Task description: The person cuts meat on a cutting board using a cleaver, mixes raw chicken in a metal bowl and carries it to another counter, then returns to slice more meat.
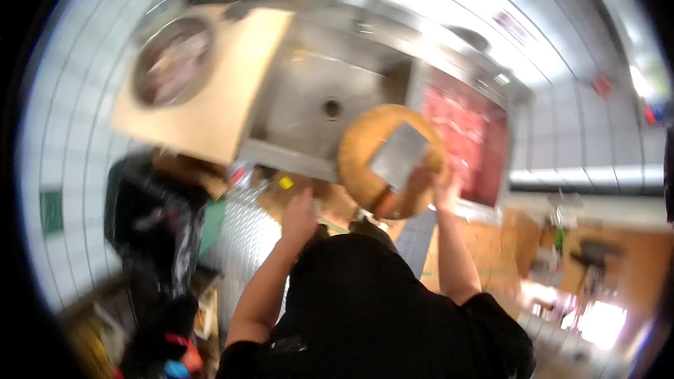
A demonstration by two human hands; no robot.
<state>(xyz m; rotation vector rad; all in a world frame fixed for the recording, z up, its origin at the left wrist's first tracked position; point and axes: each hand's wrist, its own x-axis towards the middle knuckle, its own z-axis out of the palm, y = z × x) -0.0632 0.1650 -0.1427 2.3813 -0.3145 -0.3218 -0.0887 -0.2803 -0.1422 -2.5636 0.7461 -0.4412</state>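
A round wooden chopping block (357, 142) sits at the right front of the metal sink. On it lies a cleaver (400, 154) with a broad grey blade; its brown handle points toward my body. My right hand (446, 188) is at the block's right edge, beside a basin of red meat or reddish liquid (467, 130). Blur hides whether its fingers touch the block. My left hand (300, 216) hangs in front of the sink's front edge, apart from the block. Its fingers are smeared, and I make out nothing in them.
A metal sink (302, 91) with a drain lies ahead. To its left a pale board (235, 84) bears a metal bowl (140, 74) of pinkish meat. Below stands a bin with a black bag (154, 224). Tiled walls and a faucet (361, 10) rise behind.
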